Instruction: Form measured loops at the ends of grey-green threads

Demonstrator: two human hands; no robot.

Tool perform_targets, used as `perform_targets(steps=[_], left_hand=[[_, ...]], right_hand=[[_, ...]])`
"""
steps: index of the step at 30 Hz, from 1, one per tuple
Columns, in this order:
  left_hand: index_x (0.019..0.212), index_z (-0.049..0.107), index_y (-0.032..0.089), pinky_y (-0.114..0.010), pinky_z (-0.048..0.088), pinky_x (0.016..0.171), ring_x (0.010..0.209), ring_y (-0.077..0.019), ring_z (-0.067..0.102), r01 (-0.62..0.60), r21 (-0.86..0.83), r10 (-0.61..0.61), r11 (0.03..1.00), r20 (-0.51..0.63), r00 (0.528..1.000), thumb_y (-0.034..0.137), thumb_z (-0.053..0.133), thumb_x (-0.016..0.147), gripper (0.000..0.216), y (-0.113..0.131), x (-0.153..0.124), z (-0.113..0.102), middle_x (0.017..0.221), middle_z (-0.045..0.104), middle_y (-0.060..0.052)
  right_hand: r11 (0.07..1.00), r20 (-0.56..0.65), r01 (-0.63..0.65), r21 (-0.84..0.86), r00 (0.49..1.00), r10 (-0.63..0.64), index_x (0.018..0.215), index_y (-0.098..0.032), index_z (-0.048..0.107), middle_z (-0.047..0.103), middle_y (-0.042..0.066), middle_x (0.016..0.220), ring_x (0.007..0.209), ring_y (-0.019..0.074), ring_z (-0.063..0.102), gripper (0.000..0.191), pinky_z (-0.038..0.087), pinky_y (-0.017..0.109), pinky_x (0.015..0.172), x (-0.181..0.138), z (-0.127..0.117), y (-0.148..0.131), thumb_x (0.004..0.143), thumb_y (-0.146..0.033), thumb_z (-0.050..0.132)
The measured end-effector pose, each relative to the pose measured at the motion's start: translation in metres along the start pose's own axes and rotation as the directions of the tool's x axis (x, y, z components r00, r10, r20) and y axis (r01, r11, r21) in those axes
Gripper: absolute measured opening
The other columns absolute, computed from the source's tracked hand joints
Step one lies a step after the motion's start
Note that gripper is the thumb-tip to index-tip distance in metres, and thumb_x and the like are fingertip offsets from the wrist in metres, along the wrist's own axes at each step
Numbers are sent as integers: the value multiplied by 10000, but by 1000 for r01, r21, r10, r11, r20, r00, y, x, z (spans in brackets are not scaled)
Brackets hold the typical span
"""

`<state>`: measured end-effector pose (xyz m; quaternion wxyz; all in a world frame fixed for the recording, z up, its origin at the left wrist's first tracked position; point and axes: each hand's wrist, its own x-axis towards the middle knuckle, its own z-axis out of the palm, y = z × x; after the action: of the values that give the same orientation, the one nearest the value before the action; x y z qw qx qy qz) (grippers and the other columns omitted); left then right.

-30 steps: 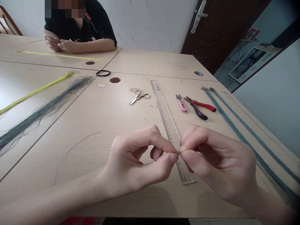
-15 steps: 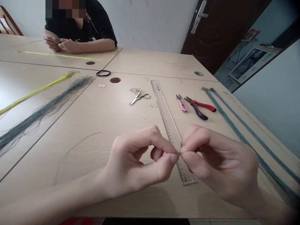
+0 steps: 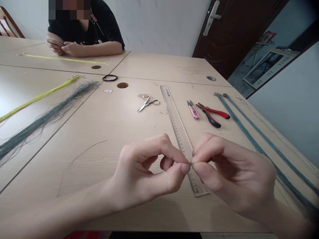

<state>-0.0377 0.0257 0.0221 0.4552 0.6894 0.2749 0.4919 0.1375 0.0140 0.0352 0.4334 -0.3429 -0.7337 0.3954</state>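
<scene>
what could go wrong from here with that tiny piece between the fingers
The tiny bluish piece shows only as a sliver between the bare left hand and bare right hand, so it might slip free. The frayed grey-blue thread bundle has loose strands that could tangle.

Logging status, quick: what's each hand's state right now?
Left hand: closed, thumb and forefinger pinching what looks like a thin thread.
Right hand: closed, pinching the same thread right beside the left fingertips.
</scene>
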Motion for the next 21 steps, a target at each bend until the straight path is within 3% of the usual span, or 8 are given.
perform_targets(steps=[21], left_hand=[[660, 568, 164, -214, 375, 505, 546, -69, 453, -12, 50, 12, 999, -13, 1000, 22, 587, 730, 159, 1, 1, 1, 601, 497, 34]], right_hand=[[1000, 4, 19, -24, 1000, -19, 790, -199, 548, 532, -35, 699, 631, 81, 520, 109, 415, 232, 536, -1, 0, 1, 827, -97, 556]])
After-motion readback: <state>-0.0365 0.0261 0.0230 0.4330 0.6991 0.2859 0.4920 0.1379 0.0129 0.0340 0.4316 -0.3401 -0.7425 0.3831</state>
